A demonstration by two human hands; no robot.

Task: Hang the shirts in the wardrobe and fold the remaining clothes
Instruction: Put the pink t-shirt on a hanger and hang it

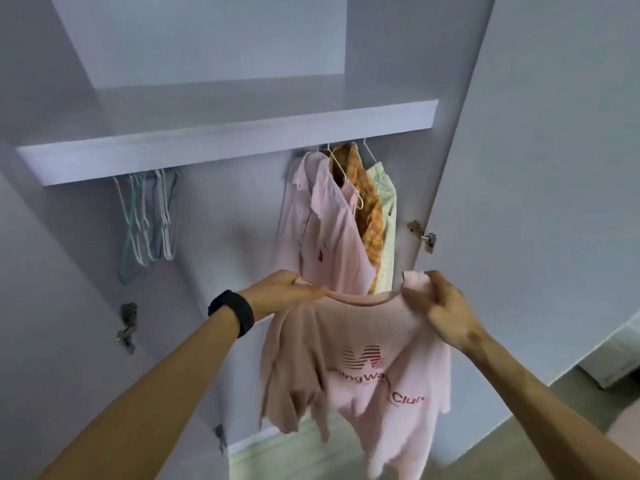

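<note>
A pale pink T-shirt (367, 372) with red print hangs in front of the open wardrobe, held up at the neckline by both hands. My left hand (280, 289) pinches the left side of the collar; a black watch sits on that wrist. My right hand (440, 306) grips the bunched right shoulder. Behind it, several shirts (332, 216) hang on hangers at the right end of the rail: pink ones, an orange plaid one and a pale green one.
A bunch of empty hangers (149, 216) hangs at the rail's left end under the white shelf (221, 140). The right wardrobe door (540, 168) stands open with a metal hinge (422, 233). Floor shows below, and a white object (623, 355) sits at the far right.
</note>
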